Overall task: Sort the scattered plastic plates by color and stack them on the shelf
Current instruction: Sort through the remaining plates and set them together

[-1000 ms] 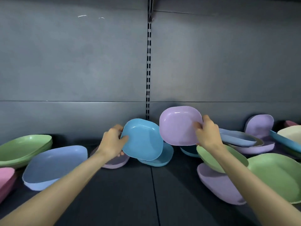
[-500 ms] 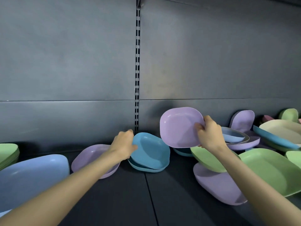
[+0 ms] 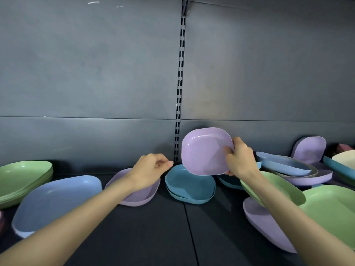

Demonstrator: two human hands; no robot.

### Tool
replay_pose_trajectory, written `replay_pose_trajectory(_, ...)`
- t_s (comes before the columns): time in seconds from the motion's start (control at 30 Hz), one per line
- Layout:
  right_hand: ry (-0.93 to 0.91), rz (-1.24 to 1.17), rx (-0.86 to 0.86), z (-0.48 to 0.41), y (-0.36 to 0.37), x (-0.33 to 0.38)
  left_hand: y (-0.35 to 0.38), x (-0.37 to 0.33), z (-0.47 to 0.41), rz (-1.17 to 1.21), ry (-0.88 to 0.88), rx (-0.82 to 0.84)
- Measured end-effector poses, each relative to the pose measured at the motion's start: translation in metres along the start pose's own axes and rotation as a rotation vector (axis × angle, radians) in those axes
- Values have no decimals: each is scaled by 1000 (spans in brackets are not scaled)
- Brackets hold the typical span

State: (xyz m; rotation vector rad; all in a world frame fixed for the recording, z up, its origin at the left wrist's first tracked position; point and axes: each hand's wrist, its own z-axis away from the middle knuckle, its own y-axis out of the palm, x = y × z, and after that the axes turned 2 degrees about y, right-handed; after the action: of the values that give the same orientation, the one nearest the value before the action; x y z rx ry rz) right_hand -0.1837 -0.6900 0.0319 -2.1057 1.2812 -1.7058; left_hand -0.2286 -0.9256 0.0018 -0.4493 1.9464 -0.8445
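Sorted so far: green stack [image 3: 23, 175] at far left; teal pair [image 3: 189, 187] nested at centre. In hand: lilac plate [image 3: 204, 150], tilted on edge above the teal pair, pinched at its rim by right hand [image 3: 240, 160]. Left hand [image 3: 149, 169]: loosely curled, empty, over a lone lilac plate [image 3: 138, 197] on the shelf [image 3: 153, 237]. Outstanding: mixed heap [image 3: 284, 166] at right, green, lilac, blue, cream overlapping. Judged under half done.

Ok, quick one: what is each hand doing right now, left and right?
Left hand: fingers loosely curled, holding nothing.
Right hand: grips the purple plate, held up off the shelf.
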Motion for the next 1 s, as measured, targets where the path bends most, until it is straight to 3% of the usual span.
replay_pose_trajectory(0.23,-142,-111,260,12,45,44,-31,11,17,251,-36,-83)
replay_pose_trajectory(0.37,-261,-38,271,16,68,56,-53,28,25,134,-43,-203)
replay_pose_trajectory(0.5,-291,-54,281,18,92,62,-67,47,32,-23,-74,-192)
replay_pose_trajectory(0.8,-248,343,399,15,127,56,-73,81,20,-348,-229,75)
replay_pose_trajectory(1.0,-331,707,370,17,135,57,-71,91,12,-473,-268,205)
